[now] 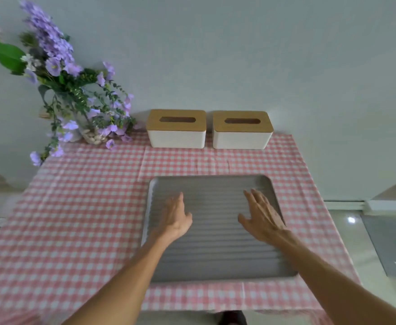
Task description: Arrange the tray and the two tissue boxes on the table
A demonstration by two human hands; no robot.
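A grey ribbed tray lies flat on the pink checked tablecloth, near the front edge. Two white tissue boxes with wooden lids stand side by side at the back against the wall: the left tissue box and the right tissue box. My left hand hovers over the tray's left part, fingers apart, holding nothing. Over the tray's right part my right hand is spread open too. Whether either hand touches the tray surface I cannot tell.
A glass vase of purple flowers stands at the back left corner of the table. The wall runs right behind the boxes. To the right of the table the floor shows, with a grey mat.
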